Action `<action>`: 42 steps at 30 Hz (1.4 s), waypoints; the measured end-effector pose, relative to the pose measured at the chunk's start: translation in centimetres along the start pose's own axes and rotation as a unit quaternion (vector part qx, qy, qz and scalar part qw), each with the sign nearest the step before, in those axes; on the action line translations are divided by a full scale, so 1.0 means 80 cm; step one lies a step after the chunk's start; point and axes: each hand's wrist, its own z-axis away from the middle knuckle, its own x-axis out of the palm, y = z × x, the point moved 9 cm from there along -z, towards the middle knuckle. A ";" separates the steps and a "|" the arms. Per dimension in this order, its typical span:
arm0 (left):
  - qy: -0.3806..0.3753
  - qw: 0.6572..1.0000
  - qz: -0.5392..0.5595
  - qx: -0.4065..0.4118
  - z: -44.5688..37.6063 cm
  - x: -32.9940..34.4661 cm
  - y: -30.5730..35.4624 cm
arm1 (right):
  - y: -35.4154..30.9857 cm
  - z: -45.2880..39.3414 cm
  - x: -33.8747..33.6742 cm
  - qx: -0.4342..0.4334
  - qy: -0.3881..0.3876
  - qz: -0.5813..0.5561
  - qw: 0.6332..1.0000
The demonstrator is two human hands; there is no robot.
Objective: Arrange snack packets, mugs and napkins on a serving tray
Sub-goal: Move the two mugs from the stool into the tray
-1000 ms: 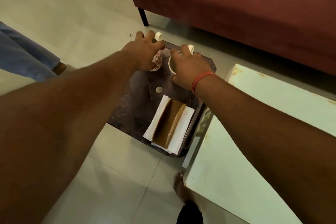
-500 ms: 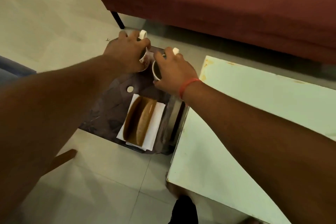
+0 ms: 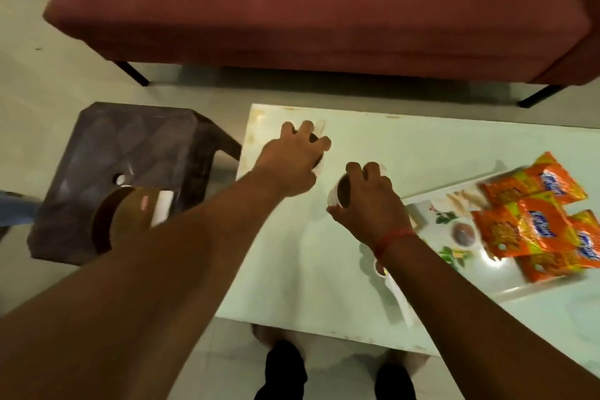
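Head view, mugs moved from stool to table

White table, tray, seemingly patterned

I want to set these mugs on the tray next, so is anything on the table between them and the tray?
Nothing visible: bare table top lies between the mugs held by the right hand and left hand and the tray. Orange snack packets cover the tray's right part.
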 end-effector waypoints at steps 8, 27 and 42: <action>-0.025 0.996 -0.005 0.089 -0.046 0.027 0.244 | 0.191 0.091 -0.041 0.062 -0.038 -0.021 0.997; -0.093 0.981 -0.058 0.163 -0.087 0.105 0.408 | 0.325 0.170 -0.003 0.127 -0.051 -0.063 0.989; -0.103 0.977 -0.064 0.177 -0.090 0.105 0.418 | 0.326 0.170 0.005 0.140 -0.029 -0.027 0.989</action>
